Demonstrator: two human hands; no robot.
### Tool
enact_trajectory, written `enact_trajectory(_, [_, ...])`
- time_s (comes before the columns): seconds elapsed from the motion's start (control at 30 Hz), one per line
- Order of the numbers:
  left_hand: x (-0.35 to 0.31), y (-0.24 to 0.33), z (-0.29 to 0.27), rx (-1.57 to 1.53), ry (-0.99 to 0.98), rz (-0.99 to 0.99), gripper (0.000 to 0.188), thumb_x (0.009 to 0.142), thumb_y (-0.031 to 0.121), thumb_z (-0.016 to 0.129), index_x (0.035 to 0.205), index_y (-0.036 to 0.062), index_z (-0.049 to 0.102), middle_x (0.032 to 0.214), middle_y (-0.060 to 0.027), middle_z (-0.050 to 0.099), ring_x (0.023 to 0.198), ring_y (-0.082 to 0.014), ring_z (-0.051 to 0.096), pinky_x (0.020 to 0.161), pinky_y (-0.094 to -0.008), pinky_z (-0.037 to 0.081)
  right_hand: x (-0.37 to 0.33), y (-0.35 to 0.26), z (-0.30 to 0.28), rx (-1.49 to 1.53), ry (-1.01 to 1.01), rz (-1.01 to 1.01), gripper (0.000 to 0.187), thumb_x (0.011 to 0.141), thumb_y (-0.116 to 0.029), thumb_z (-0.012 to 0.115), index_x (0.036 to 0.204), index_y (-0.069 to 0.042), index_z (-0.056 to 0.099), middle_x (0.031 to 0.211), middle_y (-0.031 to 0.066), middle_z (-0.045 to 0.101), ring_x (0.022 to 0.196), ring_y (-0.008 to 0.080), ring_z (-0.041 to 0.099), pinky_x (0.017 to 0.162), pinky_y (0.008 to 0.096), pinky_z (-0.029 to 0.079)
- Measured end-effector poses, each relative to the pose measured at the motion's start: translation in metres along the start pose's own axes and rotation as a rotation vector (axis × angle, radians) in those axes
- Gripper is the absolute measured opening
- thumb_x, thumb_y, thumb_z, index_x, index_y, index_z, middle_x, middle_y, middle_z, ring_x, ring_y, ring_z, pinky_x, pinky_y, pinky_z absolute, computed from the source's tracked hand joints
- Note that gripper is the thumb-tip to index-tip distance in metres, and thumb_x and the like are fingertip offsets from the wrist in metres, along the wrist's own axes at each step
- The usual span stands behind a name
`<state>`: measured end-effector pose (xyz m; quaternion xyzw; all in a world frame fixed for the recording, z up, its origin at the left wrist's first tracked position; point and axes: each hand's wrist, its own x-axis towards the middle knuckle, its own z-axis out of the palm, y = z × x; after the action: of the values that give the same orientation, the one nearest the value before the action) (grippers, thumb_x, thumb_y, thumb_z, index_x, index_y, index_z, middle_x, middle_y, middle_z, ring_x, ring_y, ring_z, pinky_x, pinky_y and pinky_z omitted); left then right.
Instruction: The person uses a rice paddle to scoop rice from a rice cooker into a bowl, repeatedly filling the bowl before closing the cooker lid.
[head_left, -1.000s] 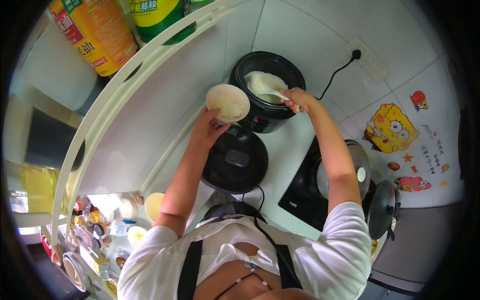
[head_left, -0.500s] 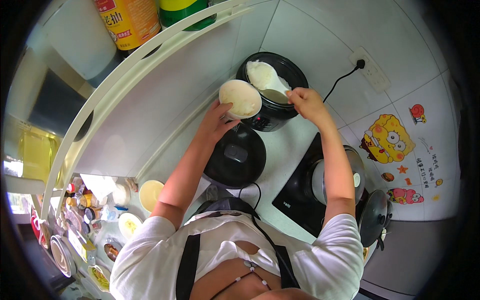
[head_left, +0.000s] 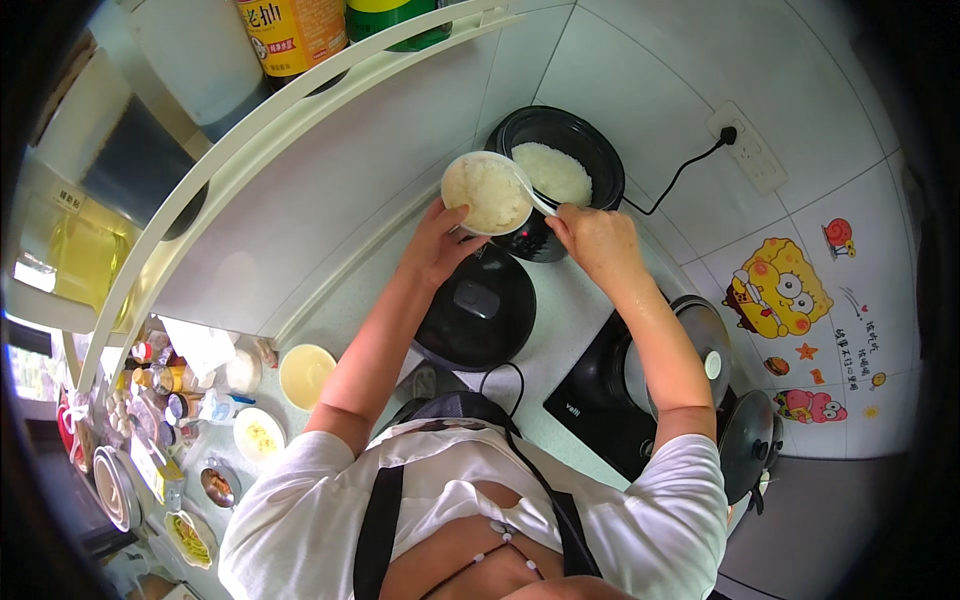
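Note:
My left hand [head_left: 441,238] grips a white bowl [head_left: 456,172] by its near side, thumb over the rim. White rice [head_left: 492,196] fills much of the bowl. In my right hand [head_left: 596,240] is the handle of a white rice paddle [head_left: 537,201], its blade edge-on at the bowl's right rim. Just behind the bowl stands a black rice cooker [head_left: 608,160], uncovered, with more cooked rice [head_left: 556,175] inside. Its black lid [head_left: 474,309] appears on the counter, nearer to me and below the bowl.
A black induction cooktop [head_left: 585,385] holds a lidded pot [head_left: 697,340] on the right. A curved shelf [head_left: 215,165] with bottles overhangs the left. Plates, a yellowish bowl [head_left: 307,376] and several jars crowd the left counter. The cooker's cord runs to a wall outlet [head_left: 748,146].
The paddle, loaded with rice over the cooker before, has moved left to the bowl and turned edge-on. More rice is in the bowl now. My right hand came down and left.

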<state>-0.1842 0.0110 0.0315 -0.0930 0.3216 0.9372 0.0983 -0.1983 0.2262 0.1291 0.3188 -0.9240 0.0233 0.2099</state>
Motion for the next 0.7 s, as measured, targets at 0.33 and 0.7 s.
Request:
enact_trajectory(0.33, [-0.007,0.005,0.004,0.015,-0.01,0.044,0.053,0.08,0.018,0.062,0.127,0.0128,0.038,0.125,-0.0087,0.043,0.115,-0.0276,0.045,0.095,-0.0499,0.041,-0.001,0.005,-0.018,0.076,0.122,0.117,0.027,0.083,-0.031,0.06,0.069,-0.008,0.055,0.05,0.0103,0.054,0.047,0.0301,0.056,0.044,0.0384,0.043])
enact_trajectory(0.7, [-0.015,0.004,0.007,0.002,-0.056,0.03,0.06,0.079,0.016,0.063,0.132,0.0159,0.035,0.126,-0.0057,0.042,0.116,-0.0265,0.044,0.096,-0.0477,0.041,-0.014,-0.009,-0.038,0.221,0.257,0.108,0.021,0.081,-0.025,0.064,0.074,-0.007,0.059,0.054,0.0102,0.055,0.046,0.028,0.054,0.042,0.0353,0.04])
